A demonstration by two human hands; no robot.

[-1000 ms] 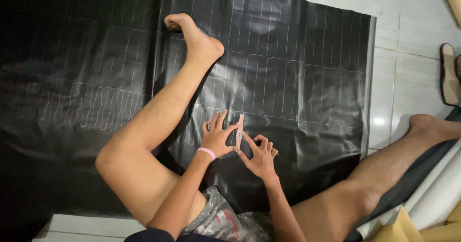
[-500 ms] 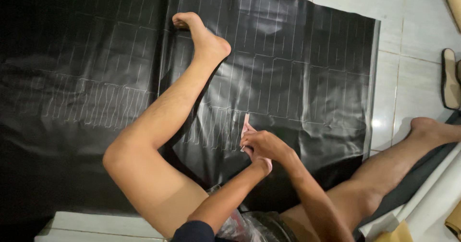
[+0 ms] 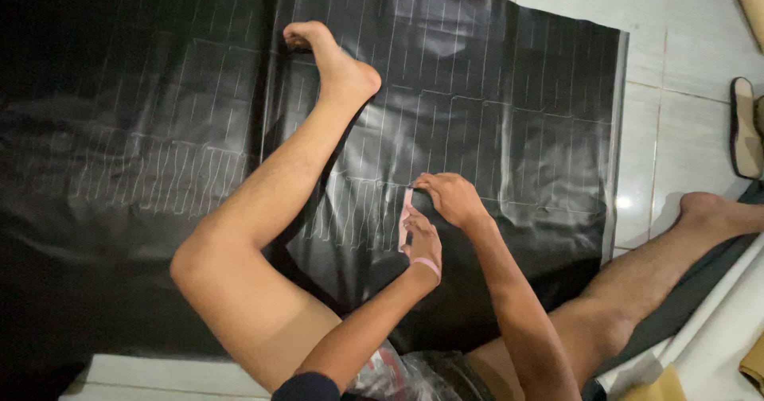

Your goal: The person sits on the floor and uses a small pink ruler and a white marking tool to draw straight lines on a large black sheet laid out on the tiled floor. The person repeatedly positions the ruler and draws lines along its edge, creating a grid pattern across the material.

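A large black sheet (image 3: pixel 493 91) with white drawn lines lies spread on the tiled floor. A small pale pink strip-shaped piece (image 3: pixel 405 218) lies upright on it, set against the drawn lines. My left hand (image 3: pixel 422 242), with a pink wristband, presses the strip's lower part. My right hand (image 3: pixel 450 198) rests on the sheet at the strip's top end, fingers curled down at the line; whether it grips anything is not clear. My bent left leg (image 3: pixel 270 202) lies across the sheet, its foot near the top.
My right leg (image 3: pixel 676 250) stretches out to the right onto white floor tiles. A sandal (image 3: pixel 746 126) sits at the right edge. A rolled white and dark sheet (image 3: pixel 700 321) lies at the lower right, brown paper beside it.
My hands have shifted from spread on either side of the strip to stacked along it, the right one now at its top. The view has drifted slightly.
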